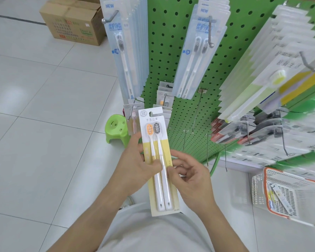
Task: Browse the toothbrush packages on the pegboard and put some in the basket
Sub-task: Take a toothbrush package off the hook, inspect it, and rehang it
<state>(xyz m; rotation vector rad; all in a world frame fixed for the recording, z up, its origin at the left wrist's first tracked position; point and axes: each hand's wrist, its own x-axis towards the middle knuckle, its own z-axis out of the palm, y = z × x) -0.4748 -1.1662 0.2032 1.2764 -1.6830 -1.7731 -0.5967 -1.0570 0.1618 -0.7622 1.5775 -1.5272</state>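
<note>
Toothbrush package [157, 157]: one flat card, yellow-white, clear blister holding two white-handled brushes, orange and grey heads, being held upright before green pegboard [225, 42]. Left hand [138, 166] gripping its left edge, thumb across front. Right hand [191, 179] pinching right edge, fingers curled. One orange-rimmed mesh basket [287, 195] sitting lower right, holding packages.

Bare floor [44, 106] left lies open; rightward, peg hooks [196, 113] (jutting out) crowd the pegboard [171, 42].
</note>
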